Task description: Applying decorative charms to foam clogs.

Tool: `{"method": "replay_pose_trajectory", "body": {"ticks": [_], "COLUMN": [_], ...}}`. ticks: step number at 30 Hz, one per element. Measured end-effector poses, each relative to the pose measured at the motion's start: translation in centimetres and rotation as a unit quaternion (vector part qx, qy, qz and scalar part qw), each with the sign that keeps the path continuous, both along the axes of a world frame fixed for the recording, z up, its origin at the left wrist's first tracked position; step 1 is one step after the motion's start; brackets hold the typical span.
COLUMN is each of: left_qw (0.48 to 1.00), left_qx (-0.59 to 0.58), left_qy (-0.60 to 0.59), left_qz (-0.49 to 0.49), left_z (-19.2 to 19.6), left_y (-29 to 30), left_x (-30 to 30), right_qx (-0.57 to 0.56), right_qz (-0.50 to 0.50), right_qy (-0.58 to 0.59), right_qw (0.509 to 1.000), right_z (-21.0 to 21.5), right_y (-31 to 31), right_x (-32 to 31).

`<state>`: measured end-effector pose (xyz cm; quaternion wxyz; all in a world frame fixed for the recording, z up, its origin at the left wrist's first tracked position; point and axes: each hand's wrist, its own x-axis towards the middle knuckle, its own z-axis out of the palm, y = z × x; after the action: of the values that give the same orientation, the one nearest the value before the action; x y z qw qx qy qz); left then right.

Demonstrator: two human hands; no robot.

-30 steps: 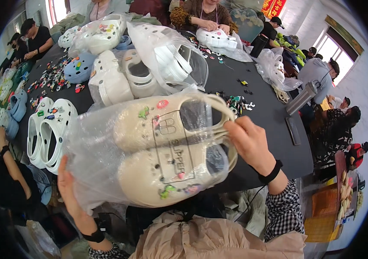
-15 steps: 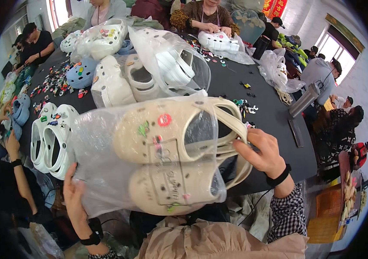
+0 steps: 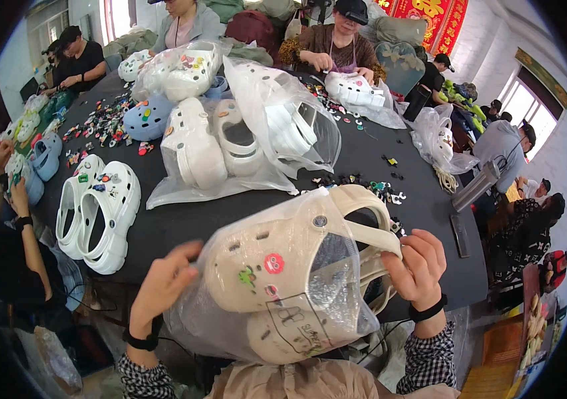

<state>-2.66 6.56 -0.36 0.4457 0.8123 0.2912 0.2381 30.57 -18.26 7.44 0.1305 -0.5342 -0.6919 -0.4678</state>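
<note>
A clear plastic bag (image 3: 277, 299) blurs the lower of two stacked beige clogs (image 3: 297, 266), held near above the black table (image 3: 363, 159). Toes point left, heels right. The left hand (image 3: 160, 289) presses the bag, fingers spread; the right hand (image 3: 416, 266) pinches the heel straps.

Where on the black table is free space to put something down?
Bare black table lies between the bagged white clogs and the grey tube, and also in front of the bagged clogs. The far left, around the scattered charms, is crowded.
</note>
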Motion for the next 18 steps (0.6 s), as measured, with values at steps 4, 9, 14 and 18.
{"method": "replay_pose_trajectory", "body": {"ticks": [4,9,14,18], "left_qw": [0.997,0.986,0.986,0.989], "left_qx": [-0.001,0.052,-0.034,0.07], "left_qy": [0.056,-0.064,0.009,-0.066], "left_qz": [-0.046,0.145,0.162,0.112], "left_z": [0.1,-0.9,-2.3,-2.6], "left_y": [-1.4,-1.3,-1.0,-3.3], "left_x": [-1.3,-5.9,-8.1,-6.1], "right_qx": [-0.031,-0.078,-0.044,-0.034], "right_qz": [-0.072,-0.129,-0.1,-0.094], "right_qy": [0.028,0.091,0.171,0.264], "right_qw": [0.997,0.984,0.979,0.959], "right_z": [-0.4,-0.2,0.2,1.3], "right_y": [0.1,-0.8,-0.6,0.3], "right_x": [1.0,2.9,1.5,0.4]}}
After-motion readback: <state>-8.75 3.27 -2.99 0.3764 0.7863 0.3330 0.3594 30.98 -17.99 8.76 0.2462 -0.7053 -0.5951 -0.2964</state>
